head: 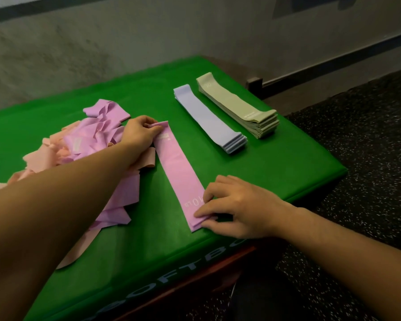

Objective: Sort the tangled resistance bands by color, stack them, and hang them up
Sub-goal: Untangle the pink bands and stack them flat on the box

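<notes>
Watching from here, I see my left hand [141, 130] pinching the far end of a pink band [180, 174] between thumb and curled fingers [156, 129], while my right hand [235, 208] has its fingers bent over the near end, pinning it on what looks like a thin stack of the same pink, flat on the counter [148, 246]. The biggest risk, I judge, is the band springing back: if either end slips before the edges are squared, the strip could skew or drag the layers beneath it out of line. My left forearm lies across the tangled pile [88, 144] of pink and peach bands just to the left, so drawing that arm back could snag a loop and pull loose bands onto the fresh stack, mixing the two similar shades. One peach strip [148, 159] already lies touching the pink band's left edge near the wrist. The near end sits close to the counter's front edge, so a careless nudge could tip it over the side. Farther right, well apart from my hands, the lavender stack [208, 117] and the sage green stack [239, 107] lie side by side, neat and out of harm's way. Nothing to hang them on is in view. The counter is covered in smooth bright green with pale lettering down its front face; beyond it stands a mottled grey wall [102, 42], and to the right is dark speckled flooring [368, 158]
</notes>
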{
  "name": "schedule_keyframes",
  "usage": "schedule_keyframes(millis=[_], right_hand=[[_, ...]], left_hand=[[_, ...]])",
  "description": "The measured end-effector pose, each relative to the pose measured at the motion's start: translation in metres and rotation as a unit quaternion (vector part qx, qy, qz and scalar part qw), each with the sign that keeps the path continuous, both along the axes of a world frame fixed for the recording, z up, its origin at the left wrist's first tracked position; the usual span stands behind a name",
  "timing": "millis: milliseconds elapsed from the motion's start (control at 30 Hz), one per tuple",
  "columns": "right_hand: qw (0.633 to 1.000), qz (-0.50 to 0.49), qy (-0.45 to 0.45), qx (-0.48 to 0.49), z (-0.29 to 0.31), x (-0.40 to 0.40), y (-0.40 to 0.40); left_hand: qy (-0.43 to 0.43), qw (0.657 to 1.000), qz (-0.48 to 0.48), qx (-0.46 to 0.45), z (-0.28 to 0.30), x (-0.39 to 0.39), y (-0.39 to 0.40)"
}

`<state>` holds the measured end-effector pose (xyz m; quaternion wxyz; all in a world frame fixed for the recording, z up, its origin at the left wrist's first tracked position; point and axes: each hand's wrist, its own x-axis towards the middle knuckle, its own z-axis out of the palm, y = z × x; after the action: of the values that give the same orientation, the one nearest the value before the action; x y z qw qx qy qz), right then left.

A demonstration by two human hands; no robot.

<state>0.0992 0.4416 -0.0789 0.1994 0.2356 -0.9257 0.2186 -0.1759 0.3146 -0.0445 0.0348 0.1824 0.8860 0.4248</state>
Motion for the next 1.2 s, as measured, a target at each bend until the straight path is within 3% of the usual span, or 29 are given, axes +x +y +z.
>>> schedule_keyframes(millis=[333,500,633,800,967,1200], right_hand=[[0.990,-0.015,-0.080,-0.117,0.011,0.005,-0.001],[0.964,-0.074,-0.112,-0.230,0.013,-0.002,-0.005],[0.935,-0.119,-0.135,-0.304,0.019,-0.010,-0.011],[0.939,-0.121,-0.160,-0.279,0.031,-0.027,-0.030],[0.958,-0.126,-0.148,-0.212,0.045,-0.059,-0.056],[0.966,-0.170,-0.179,-0.071,0.055,-0.099,-0.102]], left_hand=[[0.014,0.995,0.009,-0.097,0.021,0.000,0.000],[0.060,0.994,-0.054,-0.069,0.043,0.020,-0.018],[0.132,0.981,-0.095,-0.107,0.052,0.041,-0.057],[0.215,0.955,-0.117,-0.167,0.044,0.072,-0.115],[0.206,0.950,-0.153,-0.179,0.025,0.087,-0.156],[0.224,0.904,-0.273,-0.240,0.016,0.082,-0.169]])
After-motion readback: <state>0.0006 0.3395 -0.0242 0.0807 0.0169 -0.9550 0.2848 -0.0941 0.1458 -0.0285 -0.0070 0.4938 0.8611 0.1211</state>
